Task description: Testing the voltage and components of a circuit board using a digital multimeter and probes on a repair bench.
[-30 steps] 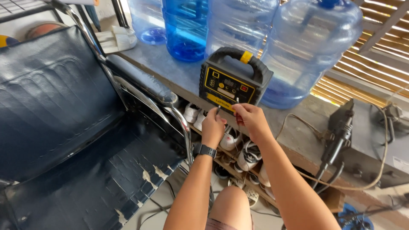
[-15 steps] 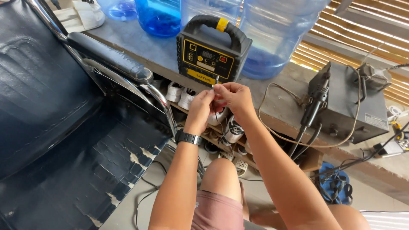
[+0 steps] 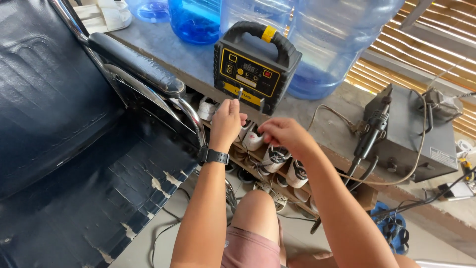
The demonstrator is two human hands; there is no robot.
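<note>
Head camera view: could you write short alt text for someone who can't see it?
A person's left hand holds a small plug up to the front of a black and yellow portable power station on a concrete ledge, with the right hand close beside. Large blue water jugs stand behind; shoes sit below.

— What stands on the worktop (image 3: 198, 62)?
— A power station (image 3: 254, 67) at its front edge, with water jugs (image 3: 337, 44) behind it along the back. To the right sits a metal box (image 3: 421, 134).
— And below?
— Shoes (image 3: 277, 159) line a shelf (image 3: 277, 191) under the front edge.
— The chair?
— The chair (image 3: 74, 149) stands left, its armrest (image 3: 136, 64) against the worktop's left end.
</note>
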